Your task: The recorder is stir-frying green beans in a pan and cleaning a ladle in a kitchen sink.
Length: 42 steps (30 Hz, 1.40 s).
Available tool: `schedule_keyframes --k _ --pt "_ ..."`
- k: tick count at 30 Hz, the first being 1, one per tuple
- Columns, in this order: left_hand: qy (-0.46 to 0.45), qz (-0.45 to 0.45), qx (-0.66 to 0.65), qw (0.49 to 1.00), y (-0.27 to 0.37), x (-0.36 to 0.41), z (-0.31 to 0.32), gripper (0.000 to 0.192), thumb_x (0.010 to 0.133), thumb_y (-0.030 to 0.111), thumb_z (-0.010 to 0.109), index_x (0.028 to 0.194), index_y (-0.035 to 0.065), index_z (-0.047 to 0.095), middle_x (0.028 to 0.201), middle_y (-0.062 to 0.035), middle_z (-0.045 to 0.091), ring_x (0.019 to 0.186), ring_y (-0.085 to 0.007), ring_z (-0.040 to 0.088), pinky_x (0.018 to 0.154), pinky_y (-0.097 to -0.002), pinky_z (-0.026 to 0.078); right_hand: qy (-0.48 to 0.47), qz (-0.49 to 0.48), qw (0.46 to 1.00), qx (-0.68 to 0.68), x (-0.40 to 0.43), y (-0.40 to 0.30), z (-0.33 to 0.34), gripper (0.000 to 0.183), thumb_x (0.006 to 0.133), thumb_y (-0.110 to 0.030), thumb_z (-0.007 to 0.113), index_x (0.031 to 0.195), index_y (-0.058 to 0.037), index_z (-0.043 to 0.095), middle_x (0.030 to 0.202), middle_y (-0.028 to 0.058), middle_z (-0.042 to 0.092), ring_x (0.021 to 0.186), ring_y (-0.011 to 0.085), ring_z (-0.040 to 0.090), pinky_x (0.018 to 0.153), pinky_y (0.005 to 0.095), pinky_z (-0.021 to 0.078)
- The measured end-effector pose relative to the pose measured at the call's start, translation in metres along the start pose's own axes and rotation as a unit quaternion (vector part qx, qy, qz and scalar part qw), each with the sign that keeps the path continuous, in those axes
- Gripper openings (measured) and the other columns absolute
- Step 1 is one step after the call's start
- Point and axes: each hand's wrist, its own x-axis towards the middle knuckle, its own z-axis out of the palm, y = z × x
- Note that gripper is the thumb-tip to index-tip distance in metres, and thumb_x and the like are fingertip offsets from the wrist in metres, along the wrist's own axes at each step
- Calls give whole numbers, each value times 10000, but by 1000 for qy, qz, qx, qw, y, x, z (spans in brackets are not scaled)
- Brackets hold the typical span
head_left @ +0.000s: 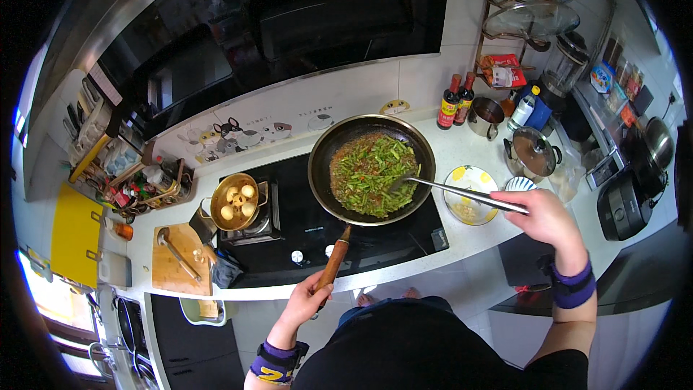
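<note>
My left hand (309, 299) is closed around the wooden handle (338, 256) of a large frying pan (319, 195) on the right side of the black cooktop. Chopped green vegetables (379, 173) with minced bits and sauce lie in the pan. In my right hand (544, 216) is a long metal spatula (468, 194), its dark head among the vegetables at the pan's right side. Under its shaft, beside the pan, stands a lemon-patterned plate (470, 179) with some pale bits. Left of the pan, a small golden pot (216, 189) holds several pale round items, perhaps eggs, in liquid.
A cutting board (162, 265) carries a ladle (178, 254) at the left. Sauce bottles (449, 103), a metal mug (485, 117) and a glass-lidded pot (531, 154) stand right of the pan. The dark range hood (325, 16) hangs above. A spice rack (173, 189) occupies the left corner.
</note>
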Motion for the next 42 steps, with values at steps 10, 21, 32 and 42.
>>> schedule_keyframes --k 10,21,32,42 --pt "-8 9 0 1000 -2 1 -1 469 942 155 619 1381 37 505 758 30 565 676 -41 506 615 -200 406 30 119 989 78 31 14 57 421 872 -137 663 1288 -186 623 1085 165 694 942 288 677 838 330 508" --pt "-5 4 2 1000 -3 1 -1 471 937 156 622 1379 41 509 756 32 573 657 -35 494 595 -195 396 20 79 978 190 41 28 113 453 919 -241 607 1362 -165 548 1141 185 669 1013 311 654 893 345 488" --pt "-21 11 7 1000 3 3 0 461 944 162 612 1378 44 510 740 34 560 646 -36 489 589 -195 393 -11 88 962 258 107 4 149 437 941 -263 597 1341 -94 557 1041 191 696 929 270 677 814 348 506" --pt "-9 20 6 1000 -2 3 0 460 940 151 617 1375 45 511 728 42 552 623 -35 470 572 -193 376 14 -93 993 -72 21 -17 56 408 843 -234 689 1234 -342 650 751 85 641 688 286 635 630 402 508"
